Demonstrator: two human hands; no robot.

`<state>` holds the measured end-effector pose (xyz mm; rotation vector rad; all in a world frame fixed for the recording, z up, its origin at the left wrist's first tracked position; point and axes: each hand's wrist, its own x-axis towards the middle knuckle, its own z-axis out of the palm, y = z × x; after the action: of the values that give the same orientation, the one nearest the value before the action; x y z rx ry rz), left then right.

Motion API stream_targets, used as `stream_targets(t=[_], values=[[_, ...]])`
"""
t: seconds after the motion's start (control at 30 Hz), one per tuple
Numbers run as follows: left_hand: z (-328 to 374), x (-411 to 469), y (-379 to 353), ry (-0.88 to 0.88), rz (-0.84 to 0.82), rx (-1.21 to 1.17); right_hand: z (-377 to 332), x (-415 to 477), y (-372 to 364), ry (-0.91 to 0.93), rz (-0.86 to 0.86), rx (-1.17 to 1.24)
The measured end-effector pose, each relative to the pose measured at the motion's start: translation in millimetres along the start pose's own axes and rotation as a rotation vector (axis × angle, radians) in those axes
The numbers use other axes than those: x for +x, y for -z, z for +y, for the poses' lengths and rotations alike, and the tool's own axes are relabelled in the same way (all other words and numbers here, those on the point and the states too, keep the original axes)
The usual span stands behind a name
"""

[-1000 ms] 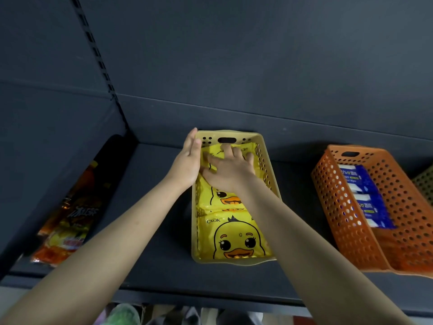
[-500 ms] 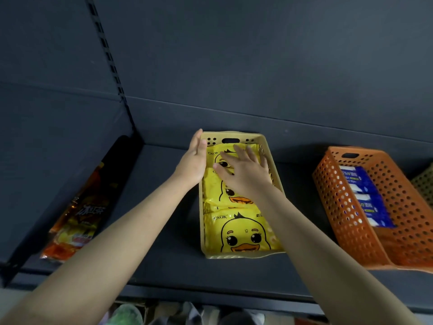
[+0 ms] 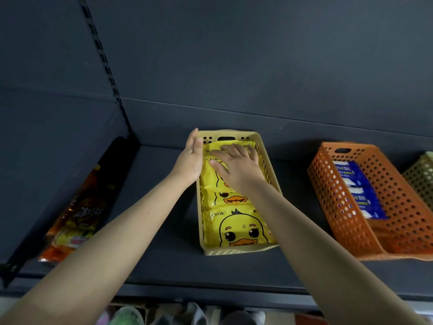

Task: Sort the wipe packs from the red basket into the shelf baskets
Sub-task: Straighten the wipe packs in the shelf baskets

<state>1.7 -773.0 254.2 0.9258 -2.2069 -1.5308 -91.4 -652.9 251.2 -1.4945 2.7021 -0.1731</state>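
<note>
A yellow basket point(image 3: 236, 250) stands on the dark shelf and holds several yellow duck wipe packs point(image 3: 236, 228) laid in a row. My right hand point(image 3: 236, 167) lies flat on the rear packs, fingers spread and straight, pressing them down. My left hand point(image 3: 191, 158) rests with straight fingers against the basket's left wall near its back corner. An orange basket point(image 3: 351, 219) to the right holds blue wipe packs point(image 3: 358, 191). The red basket is out of view.
A further olive-green basket point(image 3: 421, 181) shows at the far right edge. Orange snack bags point(image 3: 72, 221) lie in the neighbouring shelf bay on the left, behind a slotted upright point(image 3: 103, 55). The shelf's front edge point(image 3: 210, 292) runs below my arms.
My right hand slid a little toward the rear right of the yellow basket over the packs. My left hand stays on the basket's left wall. The view moved slightly closer.
</note>
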Motion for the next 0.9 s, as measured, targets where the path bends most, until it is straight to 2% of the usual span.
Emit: stream_targets(t=[0.47,0.63,0.9], values=[[1,-1,-1,0.015,-0.012,0.000,3,0,2,0.031,-0.100,0.052],[0,-1,0,0.005,-0.005,-0.005,1,-23,10,0.033,-0.067,0.113],[-1,1,0,-0.002,-0.011,-0.009,-7,-55,24,0.036,-0.205,0.169]])
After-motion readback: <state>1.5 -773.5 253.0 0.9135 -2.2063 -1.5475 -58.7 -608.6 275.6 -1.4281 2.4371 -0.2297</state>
